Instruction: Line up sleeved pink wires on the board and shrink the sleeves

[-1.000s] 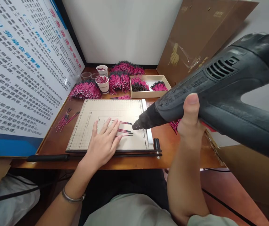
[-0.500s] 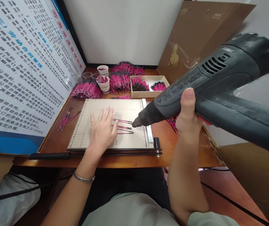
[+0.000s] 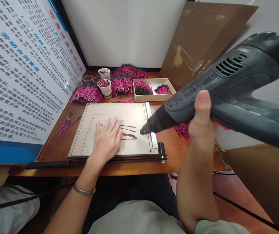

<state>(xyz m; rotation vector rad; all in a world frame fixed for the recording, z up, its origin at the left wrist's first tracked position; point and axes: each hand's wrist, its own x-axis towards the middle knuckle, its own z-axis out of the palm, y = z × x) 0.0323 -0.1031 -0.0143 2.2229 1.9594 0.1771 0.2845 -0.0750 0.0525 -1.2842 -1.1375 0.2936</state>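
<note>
My right hand (image 3: 202, 117) is wrapped around the grip of a black heat gun (image 3: 193, 94), whose nozzle points down and left over the paper cutter (image 3: 85, 130). Just left of the nozzle tip lie several thin pink wires (image 3: 129, 134) with black ends. My left hand (image 3: 107, 138) rests palm down on the cutter's gridded board, fingers stretched out, covering the wires' left ends. The nozzle is apart from the black ends.
Bundles of pink wires (image 3: 87, 94) are heaped at the back, beside paper cups (image 3: 105, 88) and a cardboard tray (image 3: 154, 97). Loose wires (image 3: 67, 125) lie left of the cutter. A brown carton (image 3: 193, 39) and a printed board (image 3: 19, 65) flank the desk.
The heat gun's nozzle has drawn back slightly to the right, away from the wires' black ends. My left hand stays flat on them. The whole view has shifted a little.
</note>
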